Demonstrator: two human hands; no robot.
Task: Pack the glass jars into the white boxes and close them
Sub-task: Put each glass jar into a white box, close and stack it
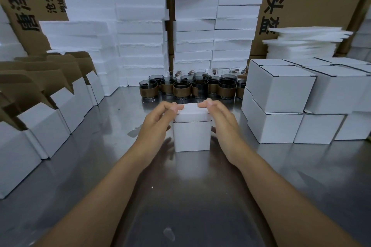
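A small white box (191,136) stands on the steel table in front of me, its top covered by a white foam piece (190,113) that sticks up slightly above the rim. My left hand (158,120) holds the box's left side, with fingertips resting on the foam's top edge. My right hand (220,118) holds the right side the same way, fingers curled over the foam. Behind the box, several dark glass jars (181,89) with brown bands stand in a cluster. What is inside the box is hidden.
Open white boxes (66,104) with brown flaps raised line the left. Closed white boxes (281,90) are stacked at the right, thin foam sheets (303,42) behind them. Tall foam block stacks (140,26) and brown cartons fill the back.
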